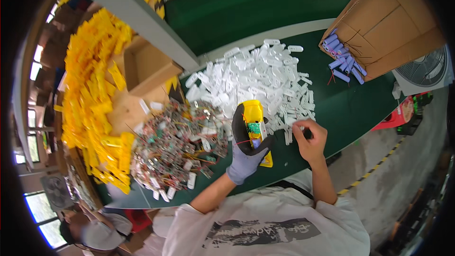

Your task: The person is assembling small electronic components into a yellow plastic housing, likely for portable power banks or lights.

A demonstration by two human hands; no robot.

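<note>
My left hand [242, 159], in a grey glove with black fingers, is wrapped round a yellow plastic housing [252, 109]. Inside the housing sit a small green circuit board [254, 128] and a purple cylindrical battery [256, 142]; a thin red wire sticks out to the left. My right hand [313, 143] is bare, with its fingertips pinched together beside the small white plastic strips [296, 106]. Whatever it may hold is too small to make out. Just beyond both hands spreads a heap of white oval plastic covers [241, 76].
Left of my hands lies a pile of wired circuit boards [175, 147], then a big heap of yellow housings [95, 99] next to an open cardboard tray [149, 68]. Purple batteries [343, 59] spill from a cardboard box [388, 23] at far right. A grey post [137, 14] rises at back left.
</note>
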